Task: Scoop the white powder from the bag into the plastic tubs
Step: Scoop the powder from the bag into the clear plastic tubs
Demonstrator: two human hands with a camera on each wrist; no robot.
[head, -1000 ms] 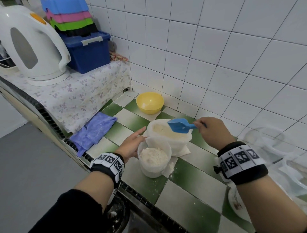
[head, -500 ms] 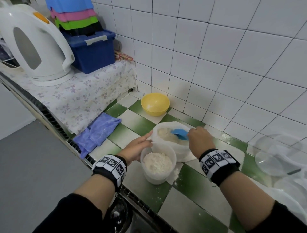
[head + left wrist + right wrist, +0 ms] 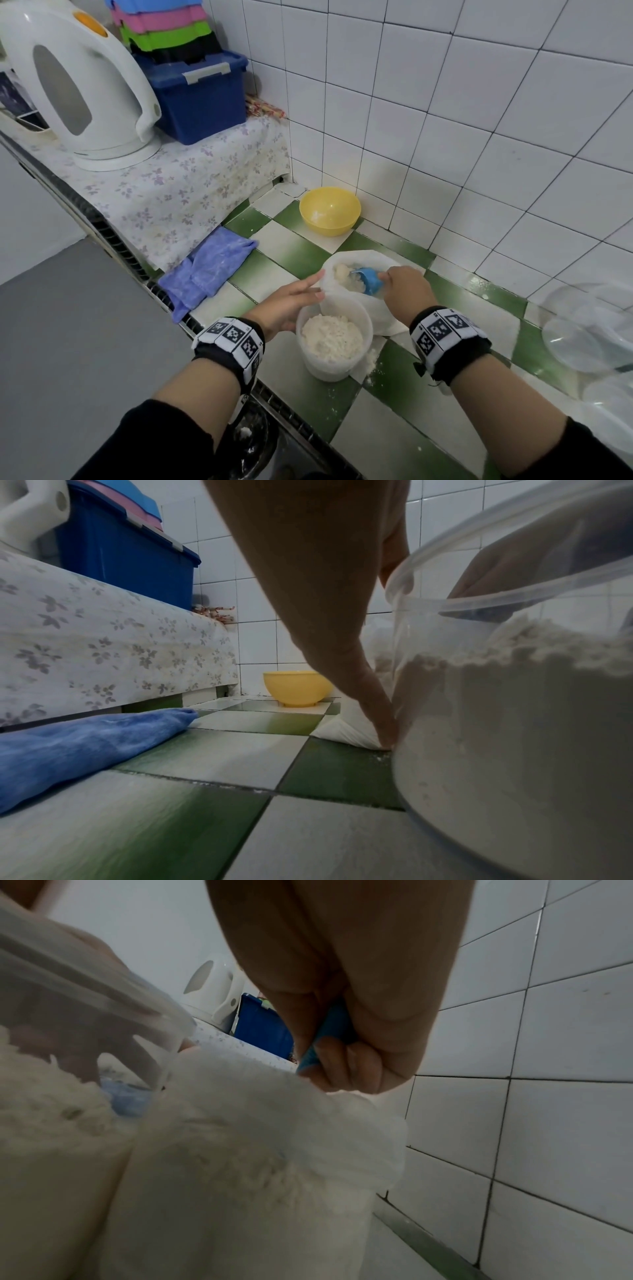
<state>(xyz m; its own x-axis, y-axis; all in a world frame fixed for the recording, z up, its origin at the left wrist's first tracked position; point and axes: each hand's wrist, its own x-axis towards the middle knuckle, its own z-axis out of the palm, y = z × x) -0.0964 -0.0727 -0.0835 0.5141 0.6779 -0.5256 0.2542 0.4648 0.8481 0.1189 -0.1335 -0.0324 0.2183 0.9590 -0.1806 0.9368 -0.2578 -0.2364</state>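
Observation:
A white bag (image 3: 346, 262) of powder stands open on the green-and-white tiled counter (image 3: 284, 253). My right hand (image 3: 406, 286) grips the handle of a blue scoop (image 3: 368, 279), whose bowl is dug into the powder inside the bag. In the right wrist view my fingers (image 3: 342, 1058) curl round the blue scoop handle (image 3: 334, 1031) above the bag (image 3: 257, 1150). In front of the bag sits a clear plastic tub (image 3: 334, 337) about half full of powder. My left hand (image 3: 291, 305) rests against the tub's left side, fingers (image 3: 359, 674) straight along the tub (image 3: 514, 723).
A yellow bowl (image 3: 329, 210) sits by the wall corner. A blue cloth (image 3: 205, 270) lies at the counter's left edge. A white kettle (image 3: 78, 85) and blue box (image 3: 198, 96) stand on the raised shelf. Clear empty tubs and lids (image 3: 589, 329) lie at the right. Spilled powder dusts the tiles.
My right hand has brought the scoop down from above the bag into the powder. The left hand has stayed against the tub.

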